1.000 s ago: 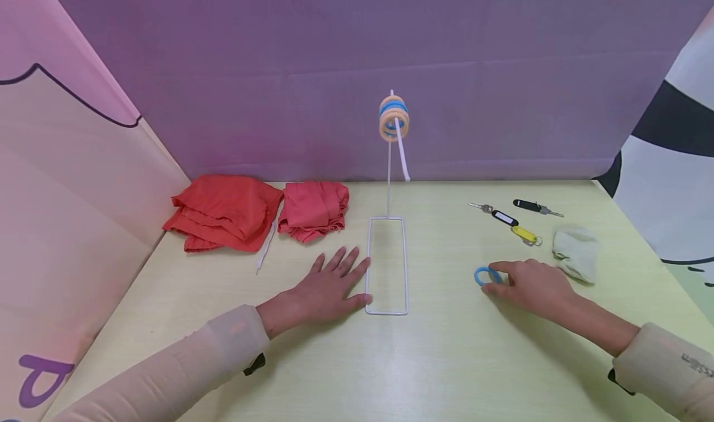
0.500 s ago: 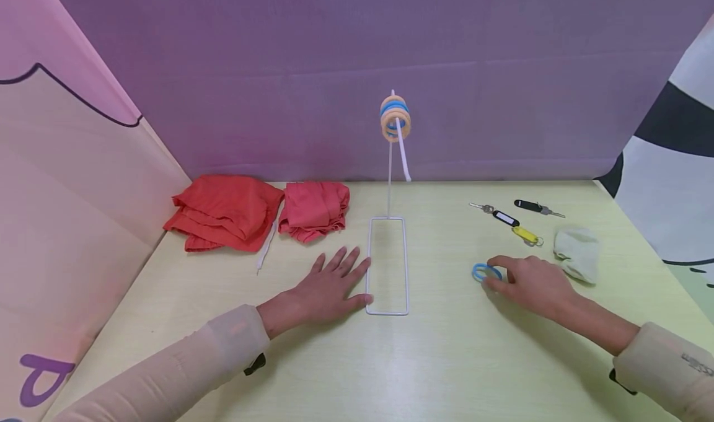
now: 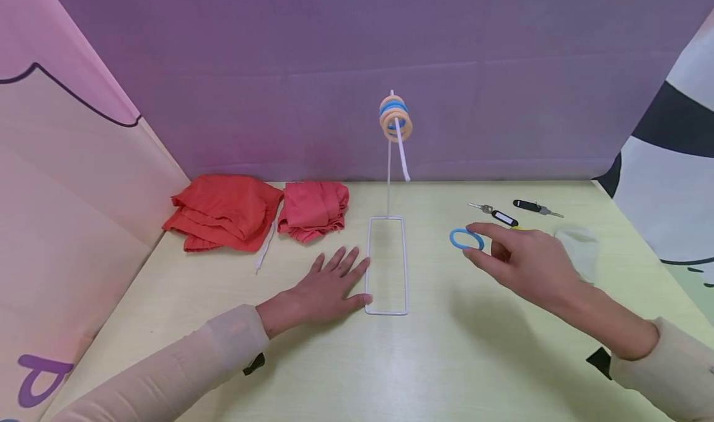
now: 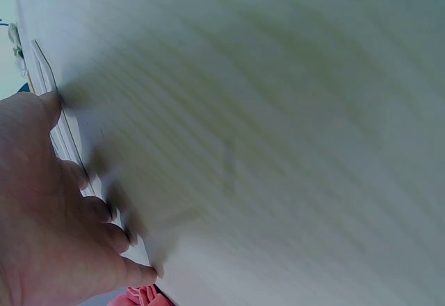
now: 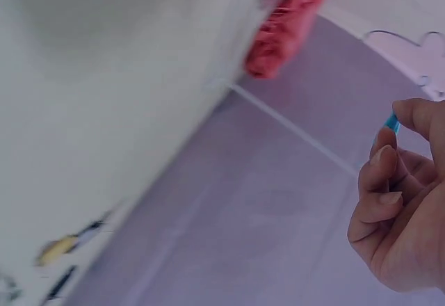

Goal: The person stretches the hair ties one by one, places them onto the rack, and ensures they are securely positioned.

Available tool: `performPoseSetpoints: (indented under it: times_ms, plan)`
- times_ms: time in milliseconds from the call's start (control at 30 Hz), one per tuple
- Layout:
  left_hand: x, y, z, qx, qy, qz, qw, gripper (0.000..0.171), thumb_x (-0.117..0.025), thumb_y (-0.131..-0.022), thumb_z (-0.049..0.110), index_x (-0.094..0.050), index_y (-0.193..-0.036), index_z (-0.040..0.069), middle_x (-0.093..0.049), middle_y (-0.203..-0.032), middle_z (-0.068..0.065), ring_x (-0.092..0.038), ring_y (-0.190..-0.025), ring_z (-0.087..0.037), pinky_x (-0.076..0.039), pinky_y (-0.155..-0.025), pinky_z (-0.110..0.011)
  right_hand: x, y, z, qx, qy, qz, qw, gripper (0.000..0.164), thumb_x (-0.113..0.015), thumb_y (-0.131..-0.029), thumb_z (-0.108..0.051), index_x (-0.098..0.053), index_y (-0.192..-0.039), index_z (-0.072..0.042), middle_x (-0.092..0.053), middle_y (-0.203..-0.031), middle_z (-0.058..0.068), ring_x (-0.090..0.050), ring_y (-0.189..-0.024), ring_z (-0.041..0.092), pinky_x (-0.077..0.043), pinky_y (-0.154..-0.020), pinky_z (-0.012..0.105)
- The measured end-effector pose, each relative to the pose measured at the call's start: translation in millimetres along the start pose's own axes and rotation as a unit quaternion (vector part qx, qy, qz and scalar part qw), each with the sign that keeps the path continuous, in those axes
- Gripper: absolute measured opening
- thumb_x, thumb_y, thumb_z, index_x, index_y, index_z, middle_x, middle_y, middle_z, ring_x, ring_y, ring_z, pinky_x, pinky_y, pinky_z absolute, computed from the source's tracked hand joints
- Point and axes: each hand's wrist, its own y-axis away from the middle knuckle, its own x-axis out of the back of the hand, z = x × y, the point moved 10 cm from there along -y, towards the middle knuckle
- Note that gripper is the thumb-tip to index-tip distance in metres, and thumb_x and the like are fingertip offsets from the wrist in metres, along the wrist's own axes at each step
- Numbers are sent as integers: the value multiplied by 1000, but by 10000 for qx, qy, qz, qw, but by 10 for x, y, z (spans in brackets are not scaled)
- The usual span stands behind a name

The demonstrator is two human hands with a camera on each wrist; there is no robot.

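Note:
My right hand (image 3: pixel 524 261) pinches a blue ring (image 3: pixel 458 243) between thumb and forefinger, raised above the table, right of the stand. In the right wrist view only a bit of the blue ring (image 5: pixel 392 122) shows at the fingertips. With fingers spread, my left hand (image 3: pixel 323 289) lies flat on the table, its thumb and forefinger touching the left side of the white wire base (image 3: pixel 406 267). From that base a thin post rises to a white rod (image 3: pixel 403 155). Several orange and blue rings (image 3: pixel 396 117) hang stacked on the rod.
Two folded red cloths (image 3: pixel 229 211) lie at the back left, a white cord (image 3: pixel 266 248) between them. At the right are keys with tags (image 3: pixel 504 217), another key with a black tag (image 3: pixel 527 205) and a pale cloth (image 3: pixel 580 248). A purple backdrop (image 3: pixel 279 87) stands behind.
My right hand has lifted the blue ring off the table and moved it up and left toward the stand. The left hand stays in place on the wire base.

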Motion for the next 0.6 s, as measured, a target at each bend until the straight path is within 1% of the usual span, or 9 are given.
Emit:
performPoseSetpoints:
  times_ms: [33,67,133,200,267,333,467,533,600]
  plan:
    - [3,0,2,-3,4,3,10000,79,-41,-99,65,-12,-162,27,-3,-171,-3,1,-158,-32,-5,-123,-63,95,-31,-113,250,-51,272,9993,32,-78,-85,-26,-72,-116,-26,-44,-55,-22,-34,-47,-6,-29,-44,17]
    - [6,1,5,-8,14,7,10000,79,-41,-99,64,-12,-162,27,-3,-171,-3,1,-158,-32,-5,-123,-63,189,-56,-228,517,-70,541,9972,30,-77,-85,-27,-72,-115,-26,-43,-56,-22,-33,-48,-7,-29,-44,16]
    - [10,2,10,-16,28,11,10000,79,-41,-99,64,-12,-162,27,-3,-171,-3,1,-158,-32,-5,-123,-63,367,-94,-451,1006,-99,1037,9895,27,-73,-89,-36,-73,-113,-23,-44,-56,-21,-32,-50,-7,-28,-45,14]
    - [14,3,13,-13,22,17,10000,79,-41,-99,64,-12,-162,26,-3,-171,-4,1,-158,-32,-5,-123,-63,534,-118,-672,1442,-59,1471,9785,32,-65,-94,-44,-75,-112,-19,-45,-56,-19,-33,-51,-6,-29,-46,14]
    - [17,6,13,-20,17,31,10000,79,-42,-99,64,-12,-162,26,-4,-171,-4,0,-158,-32,-5,-123,-63,675,-135,-871,1741,89,1786,9684,43,-55,-99,-52,-75,-112,-16,-46,-56,-16,-34,-50,-3,-30,-45,16]
    - [14,2,10,-32,15,38,10000,79,-42,-99,64,-12,-162,26,-4,-171,-4,0,-158,-32,-5,-123,-63,796,-152,-1048,1983,217,2035,9585,46,-52,-100,-52,-76,-111,-14,-49,-56,-13,-36,-49,0,-30,-43,17]
    - [-3,-11,1,-44,-5,27,10000,79,-42,-99,64,-12,-162,27,-4,-171,-4,1,-158,-32,-5,-123,-64,933,-200,-1295,2364,430,2407,9404,41,-54,-101,-47,-75,-110,-12,-52,-57,-7,-37,-47,4,-26,-40,20]
    - [-7,-12,2,-35,-22,2,10000,80,-42,-99,65,-12,-162,27,-3,-171,-4,1,-158,-32,-5,-123,-64,947,-242,-1355,2446,452,2480,9363,40,-54,-101,-45,-74,-110,-12,-53,-57,-5,-37,-47,5,-25,-39,22]
    - [-10,-11,4,-29,-44,-26,10000,80,-41,-99,65,-11,-162,27,-3,-171,-4,1,-158,-32,-5,-123,-64,939,-295,-1385,2474,488,2511,9345,38,-55,-101,-44,-73,-111,-12,-54,-57,-3,-39,-46,7,-24,-39,24]
